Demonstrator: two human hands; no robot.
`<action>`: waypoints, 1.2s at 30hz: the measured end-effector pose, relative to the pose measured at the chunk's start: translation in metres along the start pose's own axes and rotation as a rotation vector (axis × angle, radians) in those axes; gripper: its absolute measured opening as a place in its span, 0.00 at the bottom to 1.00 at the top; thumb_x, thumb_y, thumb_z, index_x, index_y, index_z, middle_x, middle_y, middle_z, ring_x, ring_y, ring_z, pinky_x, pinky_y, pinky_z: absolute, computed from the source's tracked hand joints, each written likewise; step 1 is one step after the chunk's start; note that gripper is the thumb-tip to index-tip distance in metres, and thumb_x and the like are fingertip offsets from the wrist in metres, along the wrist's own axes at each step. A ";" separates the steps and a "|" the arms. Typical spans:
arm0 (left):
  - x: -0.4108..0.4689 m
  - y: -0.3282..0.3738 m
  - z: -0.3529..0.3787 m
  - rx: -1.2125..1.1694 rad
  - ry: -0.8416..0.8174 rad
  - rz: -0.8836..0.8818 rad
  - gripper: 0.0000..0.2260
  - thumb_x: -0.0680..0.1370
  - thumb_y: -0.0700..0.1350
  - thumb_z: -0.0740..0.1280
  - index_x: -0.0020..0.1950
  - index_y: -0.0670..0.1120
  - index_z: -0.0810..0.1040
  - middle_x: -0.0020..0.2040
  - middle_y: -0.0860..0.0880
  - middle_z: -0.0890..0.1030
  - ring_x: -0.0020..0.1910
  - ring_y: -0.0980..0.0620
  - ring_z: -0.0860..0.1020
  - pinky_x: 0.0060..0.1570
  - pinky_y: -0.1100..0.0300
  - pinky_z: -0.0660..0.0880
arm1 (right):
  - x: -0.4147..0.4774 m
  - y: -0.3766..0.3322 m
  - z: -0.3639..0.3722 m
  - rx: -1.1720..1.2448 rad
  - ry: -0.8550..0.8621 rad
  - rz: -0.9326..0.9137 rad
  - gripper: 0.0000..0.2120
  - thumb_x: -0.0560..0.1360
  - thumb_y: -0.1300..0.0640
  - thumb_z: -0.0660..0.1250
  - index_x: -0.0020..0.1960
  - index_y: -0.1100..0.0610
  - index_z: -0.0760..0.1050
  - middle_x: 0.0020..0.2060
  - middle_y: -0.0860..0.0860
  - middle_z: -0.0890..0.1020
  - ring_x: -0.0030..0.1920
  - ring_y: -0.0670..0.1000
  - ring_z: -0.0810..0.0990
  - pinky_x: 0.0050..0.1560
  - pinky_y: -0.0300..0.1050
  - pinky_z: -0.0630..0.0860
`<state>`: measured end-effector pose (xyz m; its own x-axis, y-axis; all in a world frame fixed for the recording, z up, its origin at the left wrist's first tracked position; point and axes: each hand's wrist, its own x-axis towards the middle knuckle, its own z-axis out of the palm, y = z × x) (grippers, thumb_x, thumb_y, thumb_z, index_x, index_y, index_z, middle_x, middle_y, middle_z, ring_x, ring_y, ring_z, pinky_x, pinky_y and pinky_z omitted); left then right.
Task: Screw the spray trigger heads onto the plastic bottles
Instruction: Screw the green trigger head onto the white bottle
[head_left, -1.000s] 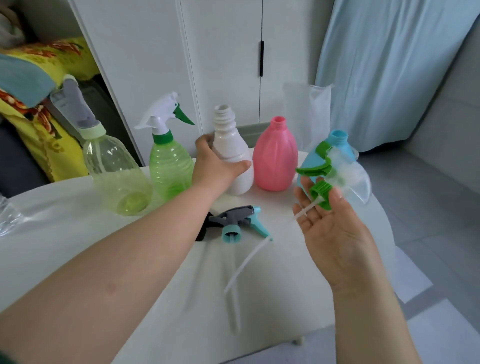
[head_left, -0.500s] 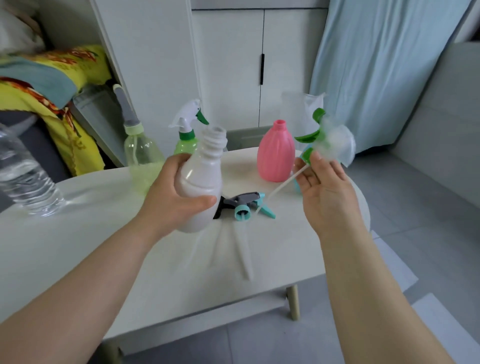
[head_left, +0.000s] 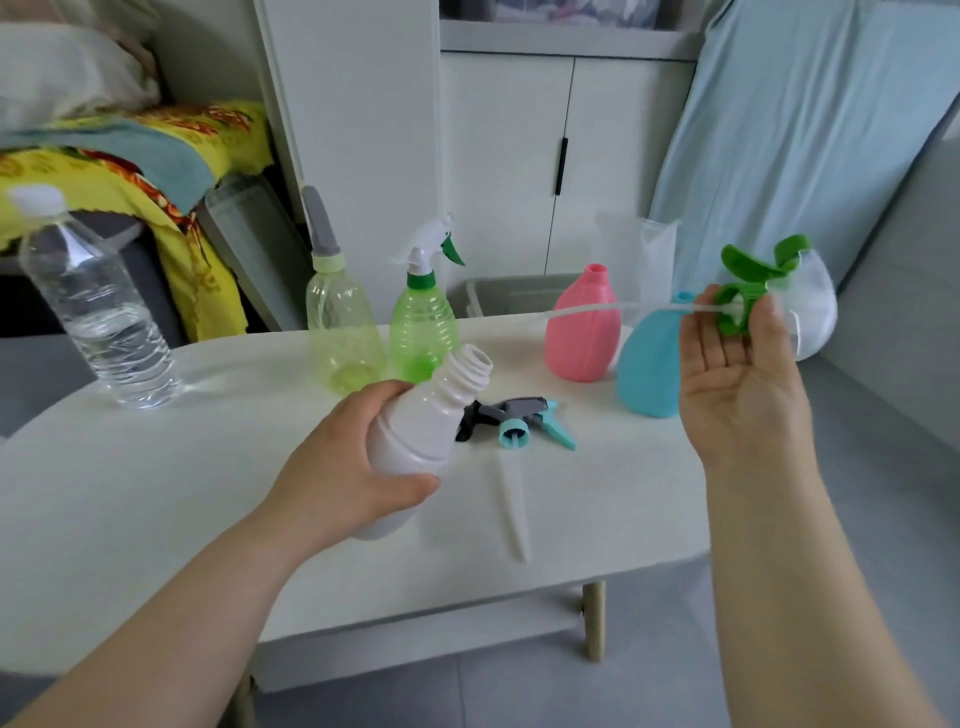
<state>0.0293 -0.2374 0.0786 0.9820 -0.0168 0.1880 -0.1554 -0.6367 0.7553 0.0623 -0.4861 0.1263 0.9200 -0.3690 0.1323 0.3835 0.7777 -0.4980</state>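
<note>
White bottle, centre of frame: the left hand grips it round the body and holds it clear of the bench. It is tilted so that the bare threaded neck points up and to the right. Judgement: the tilt presents the mouth to the incoming part.

Just beyond it, a loose teal trigger head lies on its side on the bench, with its tube trailing toward the lower edge. It appears set aside for a later bottle.

Right of centre, the right hand is raised palm-up and pinches the green trigger head at its collar with thumb and fingertips. The dip tube runs level toward the left, well apart from the white neck. Judgement: holding at the collar leaves the tube free to be steered into the mouth first, then threaded.

Behind the right hand stand a blue bottle and a pink bottle, the pink one plainly uncapped.

At the bench's far edge, a green bottle and a pale yellow bottle already carry heads. A clear water bottle stands at left.
</note>
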 end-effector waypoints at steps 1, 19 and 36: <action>0.000 0.000 0.001 -0.007 -0.002 0.000 0.32 0.60 0.46 0.77 0.60 0.57 0.67 0.56 0.53 0.74 0.52 0.51 0.73 0.50 0.57 0.67 | 0.000 0.000 -0.001 -0.008 -0.002 0.003 0.17 0.77 0.57 0.58 0.33 0.54 0.81 0.30 0.47 0.84 0.35 0.43 0.83 0.39 0.35 0.79; -0.008 0.017 0.021 -0.299 -0.014 0.073 0.28 0.58 0.46 0.78 0.47 0.67 0.68 0.46 0.65 0.75 0.43 0.75 0.72 0.37 0.82 0.66 | -0.033 0.053 0.027 -0.591 -0.514 0.201 0.05 0.66 0.61 0.68 0.39 0.53 0.81 0.35 0.45 0.85 0.41 0.44 0.83 0.48 0.39 0.79; -0.017 -0.005 0.020 -0.439 -0.037 0.051 0.28 0.54 0.51 0.74 0.47 0.74 0.68 0.48 0.73 0.75 0.46 0.70 0.75 0.38 0.80 0.67 | -0.036 0.078 0.037 -0.629 -0.716 0.371 0.11 0.64 0.64 0.68 0.41 0.50 0.82 0.36 0.44 0.85 0.41 0.43 0.83 0.41 0.36 0.78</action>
<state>0.0156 -0.2498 0.0590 0.9738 -0.0722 0.2158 -0.2271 -0.2471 0.9420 0.0621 -0.3936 0.1149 0.8835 0.3921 0.2563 0.1420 0.2971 -0.9442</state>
